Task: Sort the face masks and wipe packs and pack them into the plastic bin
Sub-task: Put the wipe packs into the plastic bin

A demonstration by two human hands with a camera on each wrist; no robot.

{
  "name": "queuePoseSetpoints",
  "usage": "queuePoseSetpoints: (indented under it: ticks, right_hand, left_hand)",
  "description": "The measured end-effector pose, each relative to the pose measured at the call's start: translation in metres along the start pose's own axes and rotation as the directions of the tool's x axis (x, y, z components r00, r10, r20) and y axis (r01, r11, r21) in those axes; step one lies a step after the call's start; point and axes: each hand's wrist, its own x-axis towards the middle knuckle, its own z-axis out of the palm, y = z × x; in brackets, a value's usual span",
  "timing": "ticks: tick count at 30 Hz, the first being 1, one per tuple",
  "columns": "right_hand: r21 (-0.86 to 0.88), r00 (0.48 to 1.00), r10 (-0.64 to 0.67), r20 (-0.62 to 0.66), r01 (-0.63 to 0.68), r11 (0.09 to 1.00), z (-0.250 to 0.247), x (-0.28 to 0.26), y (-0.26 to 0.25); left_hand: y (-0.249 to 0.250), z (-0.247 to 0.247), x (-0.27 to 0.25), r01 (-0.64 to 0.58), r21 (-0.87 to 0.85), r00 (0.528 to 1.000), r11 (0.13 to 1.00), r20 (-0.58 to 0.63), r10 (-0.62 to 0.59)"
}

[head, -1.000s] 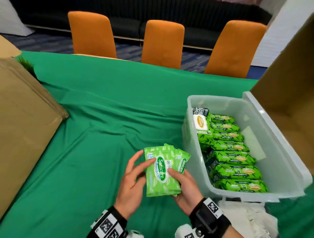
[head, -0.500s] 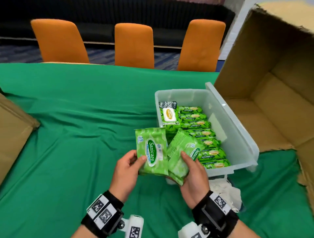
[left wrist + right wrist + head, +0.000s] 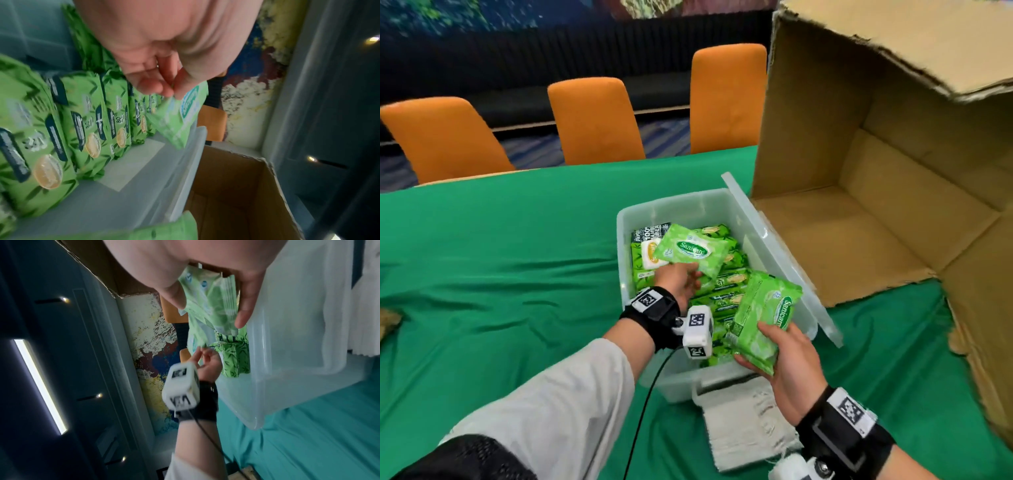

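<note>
Hanging over the plastic bin (image 3: pixel 774 236), one light green wipe pack (image 3: pixel 690 249) was pinched by the left hand (image 3: pixel 678 281); another pack (image 3: pixel 763 324) was gripped by right hand (image 3: pixel 787 363) fingers (image 3: pixel 245 308) near the bin's right rim.

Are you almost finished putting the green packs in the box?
Partly. A row of dark-green wipe packs already stands in the clear plastic bin. Each hand, left and right, holds light-green wipe packs above it, not yet placed. No face masks show.

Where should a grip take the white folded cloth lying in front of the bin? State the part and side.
Take the white folded cloth by its near, frayed edge, coming from above on the person's side. It lies flat on the green tablecloth, its far end against the plastic bin, so only the near and side edges lie free.
</note>
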Motion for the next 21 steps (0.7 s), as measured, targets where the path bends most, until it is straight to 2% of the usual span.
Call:
queuePoseSetpoints:
  ticks: [5, 9, 10, 12, 13, 14, 15, 16, 17, 18, 19, 20, 21]
  right_hand:
    - [-0.051, 0.999, 0.002, 0.038, 0.0, 0.999, -0.015, 0.012, -0.004]
    - [-0.107, 0.997, -0.025, 0.069, 0.032, 0.994, -0.024, 0.021, -0.011]
    - [-0.114, 0.996, -0.023, 0.09, 0.033, 0.993, -0.027, 0.024, -0.014]
    - [-0.128, 0.993, -0.01, 0.12, 0.025, 0.991, -0.032, 0.029, -0.014]
    - [-0.143, 0.99, -0.008, 0.14, 0.029, 0.989, -0.034, 0.032, -0.014]
    - [-0.164, 0.988, -0.011, 0.154, 0.036, 0.986, -0.035, 0.035, -0.013]
    - [-0.182, 0.985, -0.014, 0.171, 0.046, 0.982, -0.035, 0.039, -0.014]
    - [-0.193, 0.983, -0.012, 0.182, 0.048, 0.98, -0.034, 0.04, -0.013]
    - [-0.193, 0.982, -0.007, 0.189, 0.044, 0.98, -0.033, 0.043, -0.013]
    - [-0.194, 0.979, -0.006, 0.206, 0.047, 0.98, -0.032, 0.045, -0.012]
    - [-0.206, 0.976, -0.009, 0.216, 0.054, 0.977, -0.032, 0.047, -0.011]
    - [-0.224, 0.973, -0.016, 0.229, 0.069, 0.972, -0.032, 0.049, -0.011]
    - [-0.249, 0.969, -0.019, 0.244, 0.082, 0.965, -0.033, 0.05, -0.011]
  left_hand:
    - [-0.007, 0.057, 0.062, 0.055, -0.099, 0.998, 0.994, -0.011, -0.056]
    - [-0.011, 0.08, 0.099, 0.204, -0.111, 0.975, 0.973, 0.116, -0.191]
    - [-0.013, 0.079, 0.1, 0.244, -0.048, 0.963, 0.969, 0.131, -0.236]
    - [-0.015, 0.073, 0.095, 0.264, 0.209, 0.948, 0.942, 0.127, -0.293]
    - [-0.017, 0.068, 0.096, 0.215, 0.365, 0.957, 0.906, 0.108, -0.271]
    - [-0.018, 0.063, 0.1, 0.1, 0.516, 0.98, 0.851, 0.097, -0.174]
    - [-0.016, 0.058, 0.104, -0.046, 0.653, 0.993, 0.756, 0.112, -0.037]
    - [-0.014, 0.054, 0.109, -0.193, 0.771, 0.981, 0.606, 0.156, 0.114]
    - [-0.012, 0.052, 0.115, -0.323, 0.857, 0.939, 0.402, 0.238, 0.249]
    - [-0.009, 0.051, 0.121, -0.419, 0.891, 0.878, 0.173, 0.35, 0.325]
    - [-0.009, 0.051, 0.125, -0.48, 0.876, 0.823, -0.035, 0.464, 0.326]
    - [-0.011, 0.052, 0.13, -0.508, 0.838, 0.791, -0.2, 0.546, 0.276]
    - [-0.014, 0.054, 0.134, -0.51, 0.796, 0.778, -0.325, 0.588, 0.22]
